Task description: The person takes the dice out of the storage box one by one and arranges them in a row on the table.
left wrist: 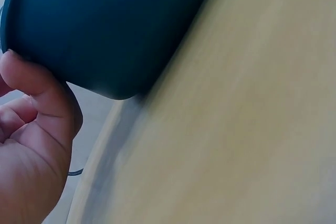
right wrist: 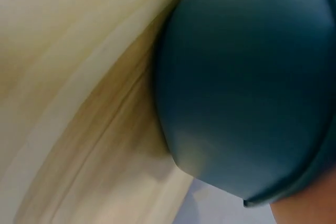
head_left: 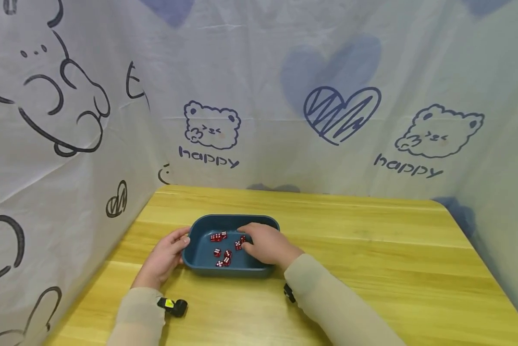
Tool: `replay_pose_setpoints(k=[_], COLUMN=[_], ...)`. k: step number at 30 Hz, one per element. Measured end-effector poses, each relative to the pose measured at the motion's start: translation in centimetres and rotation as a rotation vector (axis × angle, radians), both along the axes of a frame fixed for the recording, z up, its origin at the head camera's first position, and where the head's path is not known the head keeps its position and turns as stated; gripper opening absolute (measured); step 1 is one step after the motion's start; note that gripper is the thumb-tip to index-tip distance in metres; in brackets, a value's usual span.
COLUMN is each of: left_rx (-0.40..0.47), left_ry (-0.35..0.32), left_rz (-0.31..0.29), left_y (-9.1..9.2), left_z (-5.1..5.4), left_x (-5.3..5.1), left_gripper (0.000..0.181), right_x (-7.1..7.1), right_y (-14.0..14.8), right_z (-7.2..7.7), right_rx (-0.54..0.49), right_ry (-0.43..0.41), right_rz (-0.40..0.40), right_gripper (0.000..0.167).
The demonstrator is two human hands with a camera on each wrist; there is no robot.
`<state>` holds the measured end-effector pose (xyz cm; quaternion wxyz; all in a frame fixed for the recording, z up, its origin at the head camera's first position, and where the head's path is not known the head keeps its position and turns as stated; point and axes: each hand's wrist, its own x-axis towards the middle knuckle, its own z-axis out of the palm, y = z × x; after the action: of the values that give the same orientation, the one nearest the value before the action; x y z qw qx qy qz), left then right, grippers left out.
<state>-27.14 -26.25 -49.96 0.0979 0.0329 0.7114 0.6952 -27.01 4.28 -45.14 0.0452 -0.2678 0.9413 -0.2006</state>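
Observation:
A dark teal rectangular tub [head_left: 230, 272] stands on the table, with several small red dice [head_left: 226, 258] with white pips lying loose on its floor. At the tub's left end, my left hand [head_left: 166, 254] holds the rim, thumb at the edge and fingers outside. The left wrist view shows that thumb [left wrist: 37, 85] against the tub wall [left wrist: 105, 30]. My right hand [head_left: 269, 245] reaches over the right rim into the tub. Its index finger and thumb are spread around a small group of dice [head_left: 239, 243]. In the right wrist view the tub's outer wall [right wrist: 241, 93] hides the fingers.
The tub rests on a yellow wood-grain table [head_left: 363, 250]. White cloth printed with drawings [head_left: 259, 96] hangs behind the table and along its sides. A black wrist camera [head_left: 178, 307] is strapped to the left forearm, and another [head_left: 289, 293] sits at the right wrist.

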Motion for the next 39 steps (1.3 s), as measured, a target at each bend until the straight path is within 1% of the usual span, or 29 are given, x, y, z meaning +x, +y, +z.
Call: replay_pose_setpoints(k=[5, 9, 14, 19, 24, 31, 39], left_rx=[-0.004, -0.005, 0.005, 0.005, 0.014, -0.002, 0.005], left_ry=[0.000, 0.009, 0.005, -0.001, 0.004, 0.007, -0.002], left_rz=[0.000, -0.004, -0.010, -0.003, 0.002, 0.017, 0.025], left_y=[0.0, 0.0, -0.1, -0.2, -0.2, -0.3, 0.0], left_z=[-0.1, -0.1, 0.0, 0.0, -0.2, 0.0, -0.1], left_x=[-0.2, -0.3, -0.3, -0.3, -0.2, -0.2, -0.3], left_gripper=[0.049, 0.049, 0.050, 0.049, 0.049, 0.048, 0.048], right_x=[-0.6, -1.4, -2.4, -2.8, -3.0, -3.1, -2.8], right_y=[-0.4, -0.7, -1.1, -1.7, -2.1, -2.5, -2.6], right_z=[-0.2, -0.2, -0.4, -0.5, -1.0, -1.3, -1.9], right_rx=[0.028, 0.067, 0.091, 0.078, 0.068, 0.067, 0.075], right_ry=[-0.034, -0.064, -0.139, -0.200, -0.204, -0.219, -0.198], right_rz=[0.010, 0.023, 0.029, 0.057, 0.074, 0.053, 0.028], right_gripper=[0.042, 0.042, 0.044, 0.040, 0.035, 0.032, 0.028])
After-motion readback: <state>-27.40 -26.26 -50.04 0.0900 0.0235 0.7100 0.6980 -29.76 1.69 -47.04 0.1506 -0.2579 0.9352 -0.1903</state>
